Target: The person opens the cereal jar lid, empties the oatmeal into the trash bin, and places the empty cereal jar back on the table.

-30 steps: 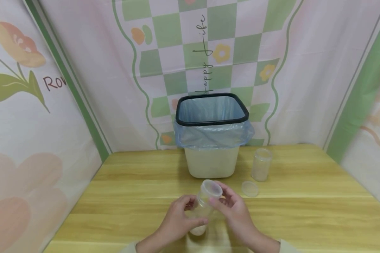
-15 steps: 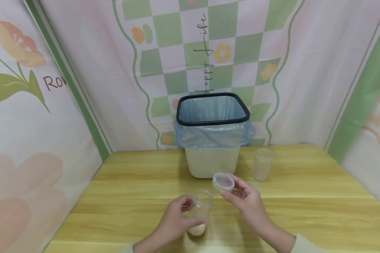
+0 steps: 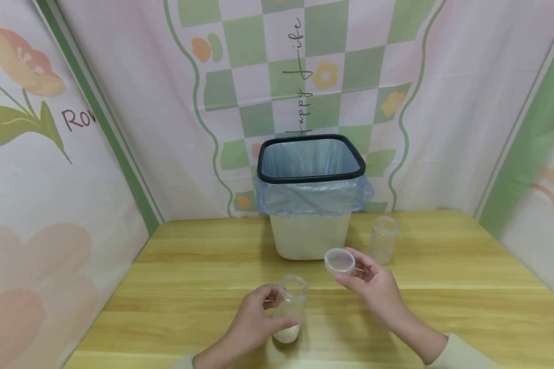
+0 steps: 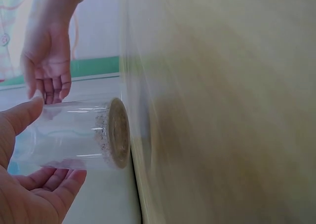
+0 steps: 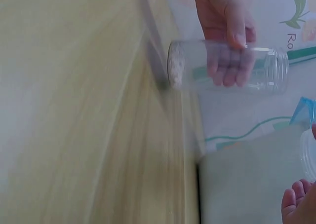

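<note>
In the head view my left hand (image 3: pixel 251 323) grips an uncapped clear jar (image 3: pixel 295 305) around its side, thumb in front. A pale, grainy layer (image 3: pixel 286 335) lies in the bottom of this jar. In the left wrist view the jar (image 4: pixel 69 130) has its base close to the tabletop; I cannot tell whether it touches. My right hand (image 3: pixel 380 289) pinches a round translucent lid (image 3: pixel 339 261) by its edge, to the right of the jar and apart from it. The lid (image 5: pixel 309 155) is only partly inside the right wrist view.
Behind the hands stands a cream bin (image 3: pixel 309 236) with a black rim and a blue bag liner (image 3: pixel 311 200). A second clear jar (image 3: pixel 384 241), without a lid, stands to its right, partly behind my right hand. Everything rests on a wooden table (image 3: pixel 189 287) before a printed curtain.
The lid has come off the jar and moved right and away in my right hand. My left hand keeps its grip on the jar. The loose lid on the table is now hidden behind the right hand.
</note>
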Action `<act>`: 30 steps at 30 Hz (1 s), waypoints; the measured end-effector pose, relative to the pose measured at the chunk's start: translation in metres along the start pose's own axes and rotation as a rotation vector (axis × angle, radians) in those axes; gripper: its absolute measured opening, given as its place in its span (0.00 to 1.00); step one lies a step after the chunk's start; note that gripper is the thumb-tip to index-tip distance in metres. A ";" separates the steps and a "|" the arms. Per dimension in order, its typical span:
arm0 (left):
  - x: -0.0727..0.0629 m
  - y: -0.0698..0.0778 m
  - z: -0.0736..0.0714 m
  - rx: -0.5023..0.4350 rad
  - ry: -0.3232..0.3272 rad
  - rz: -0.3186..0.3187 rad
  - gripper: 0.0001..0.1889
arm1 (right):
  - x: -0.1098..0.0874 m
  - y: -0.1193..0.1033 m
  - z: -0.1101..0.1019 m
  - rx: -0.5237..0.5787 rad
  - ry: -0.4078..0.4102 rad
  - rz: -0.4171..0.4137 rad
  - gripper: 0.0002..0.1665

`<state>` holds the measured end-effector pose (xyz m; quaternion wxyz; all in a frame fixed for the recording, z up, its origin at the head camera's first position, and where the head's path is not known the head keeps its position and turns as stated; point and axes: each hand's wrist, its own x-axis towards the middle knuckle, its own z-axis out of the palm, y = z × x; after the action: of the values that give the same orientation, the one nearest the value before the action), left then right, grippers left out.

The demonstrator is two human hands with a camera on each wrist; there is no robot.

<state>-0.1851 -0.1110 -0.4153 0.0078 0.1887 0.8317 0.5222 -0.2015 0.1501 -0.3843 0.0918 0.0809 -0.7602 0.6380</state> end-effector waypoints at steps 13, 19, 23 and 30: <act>0.000 -0.003 -0.002 -0.051 -0.015 -0.005 0.27 | 0.018 0.010 -0.017 -0.451 -0.036 -0.174 0.38; 0.001 -0.004 -0.002 -0.050 -0.015 -0.025 0.25 | 0.025 0.018 -0.019 -0.567 -0.057 -0.269 0.38; 0.001 -0.004 -0.002 -0.043 -0.015 -0.035 0.24 | 0.028 0.020 -0.020 -0.663 -0.086 -0.309 0.38; 0.000 -0.005 -0.002 -0.038 -0.021 -0.028 0.26 | 0.034 0.023 -0.018 -0.819 -0.170 -0.420 0.35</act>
<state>-0.1867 -0.1146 -0.4194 0.0277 0.1824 0.8239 0.5358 -0.2396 0.1720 -0.3953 0.1810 0.2422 -0.9214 0.2441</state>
